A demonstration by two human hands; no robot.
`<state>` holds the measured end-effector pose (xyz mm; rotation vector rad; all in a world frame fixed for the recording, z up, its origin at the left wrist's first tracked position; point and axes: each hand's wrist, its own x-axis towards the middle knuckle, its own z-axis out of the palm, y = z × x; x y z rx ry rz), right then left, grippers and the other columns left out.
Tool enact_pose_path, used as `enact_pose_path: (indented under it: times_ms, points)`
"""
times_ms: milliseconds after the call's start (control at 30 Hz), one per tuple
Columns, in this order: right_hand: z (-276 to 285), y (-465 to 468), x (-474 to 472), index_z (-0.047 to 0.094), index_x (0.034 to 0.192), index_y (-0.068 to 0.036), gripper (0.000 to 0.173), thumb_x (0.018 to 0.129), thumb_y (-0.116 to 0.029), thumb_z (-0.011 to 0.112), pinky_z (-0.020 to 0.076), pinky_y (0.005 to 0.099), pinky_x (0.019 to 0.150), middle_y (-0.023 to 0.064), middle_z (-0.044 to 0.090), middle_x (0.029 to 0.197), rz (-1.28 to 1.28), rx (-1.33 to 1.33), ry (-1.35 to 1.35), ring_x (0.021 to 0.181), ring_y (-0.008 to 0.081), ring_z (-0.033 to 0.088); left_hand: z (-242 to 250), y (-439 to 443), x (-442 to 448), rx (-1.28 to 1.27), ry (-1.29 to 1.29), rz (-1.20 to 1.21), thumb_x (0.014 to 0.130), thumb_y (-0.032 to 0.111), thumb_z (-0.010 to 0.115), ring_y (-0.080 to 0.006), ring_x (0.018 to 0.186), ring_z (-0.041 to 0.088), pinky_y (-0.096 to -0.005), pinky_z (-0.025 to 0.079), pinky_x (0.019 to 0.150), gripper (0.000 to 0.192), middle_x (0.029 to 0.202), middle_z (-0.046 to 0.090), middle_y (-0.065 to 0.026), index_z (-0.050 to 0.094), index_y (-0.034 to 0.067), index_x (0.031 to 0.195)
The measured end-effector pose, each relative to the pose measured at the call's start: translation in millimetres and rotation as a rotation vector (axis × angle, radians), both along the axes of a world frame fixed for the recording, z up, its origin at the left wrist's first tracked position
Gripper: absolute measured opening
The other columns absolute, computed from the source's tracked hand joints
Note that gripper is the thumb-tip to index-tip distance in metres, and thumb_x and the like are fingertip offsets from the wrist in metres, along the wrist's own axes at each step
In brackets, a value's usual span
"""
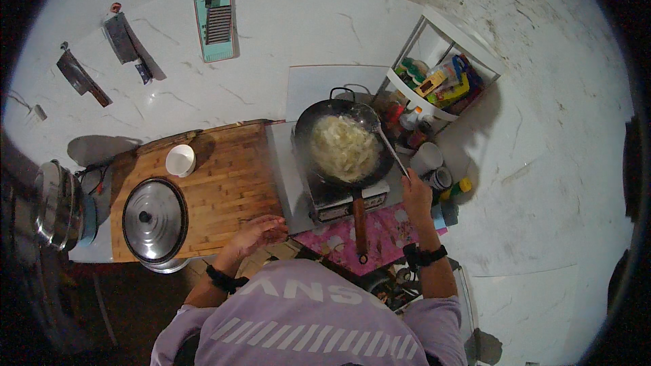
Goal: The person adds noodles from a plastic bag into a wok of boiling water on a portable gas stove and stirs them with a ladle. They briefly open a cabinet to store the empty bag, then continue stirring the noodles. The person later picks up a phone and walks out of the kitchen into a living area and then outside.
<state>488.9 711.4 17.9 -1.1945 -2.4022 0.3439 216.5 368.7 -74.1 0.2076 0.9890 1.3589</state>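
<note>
In my right hand (pixel 418 197) is the handle of a metal cooking utensil (pixel 390 145), likely a spatula or ladle, its head resting at the right inner side of a dark wok (pixel 304 114). Pale sliced food (pixel 344 147) fills the middle of the wok, with a hazy look over it. The wok sits on a stove (pixel 350 207), its wooden handle (pixel 360 221) pointing towards me. My left hand (pixel 262 233) holds nothing; its loosely bent fingers are at the near right corner of a wooden cutting board (pixel 231 183).
A lidded pot's metal lid (pixel 154 221) and a white bowl (pixel 180 161) are on the board. Right of the wok stand a white cup (pixel 427 157), bottles (pixel 411 118) and a corner shelf (pixel 424 96) with packets. Cleavers (pixel 122 40) and a grater (pixel 218 23) hang on the wall.
</note>
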Motion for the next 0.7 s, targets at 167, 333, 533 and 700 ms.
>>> enact_pose_path:
  times_ms: [167,333,533,700]
  points:
    - [-16.5,7.1,-5.7,0.06,0.118,-0.004,0.033,0.097,-0.028,0.05,0.0521,0.0476,0.07,0.0182,0.068,0.093,-0.005,0.233,-0.127,0.08,0.0369,0.065,3.0,-1.9,-1.3,-0.033,-0.008,-0.002,0.092,0.025,0.063,-0.0277,0.111,0.059,-0.0411,0.047,0.097,0.034,0.119,0.061,-0.0121,0.056,0.007,0.12]
    - [-35.6,8.4,-4.7,0.059,0.117,-0.003,0.032,0.097,-0.026,0.049,0.051,0.0492,0.07,0.0174,0.067,0.091,0.016,0.158,-0.258,0.079,0.0388,0.064,8.3,-5.3,-0.9,-0.053,0.067,-0.009,0.092,0.027,0.063,-0.0264,0.112,0.059,-0.0411,0.047,0.096,0.034,0.121,0.061,-0.0094,0.057,0.01,0.12]
    - [-36.4,-13.5,3.3,0.059,0.119,-0.005,0.035,0.097,-0.03,0.049,0.0481,0.0507,0.073,0.0192,0.066,0.091,0.091,-0.03,-0.083,0.081,0.0413,0.062,5.4,-5.9,0.1,-0.011,0.086,0.003,0.093,0.029,0.061,-0.026,0.104,0.062,-0.0366,0.049,0.093,0.035,0.114,0.062,-0.0119,0.055,0.007,0.119]
    - [-7.3,-37.0,3.2,0.06,0.117,-0.004,0.033,0.095,-0.027,0.052,0.0479,0.0479,0.067,0.0221,0.065,0.082,0.079,-0.027,-0.037,0.076,0.0419,0.062,4.1,-2.8,-0.6,0.005,0.074,-0.01,0.093,0.028,0.062,-0.0257,0.105,0.062,-0.0371,0.049,0.092,0.035,0.115,0.062,-0.0122,0.055,0.007,0.12]
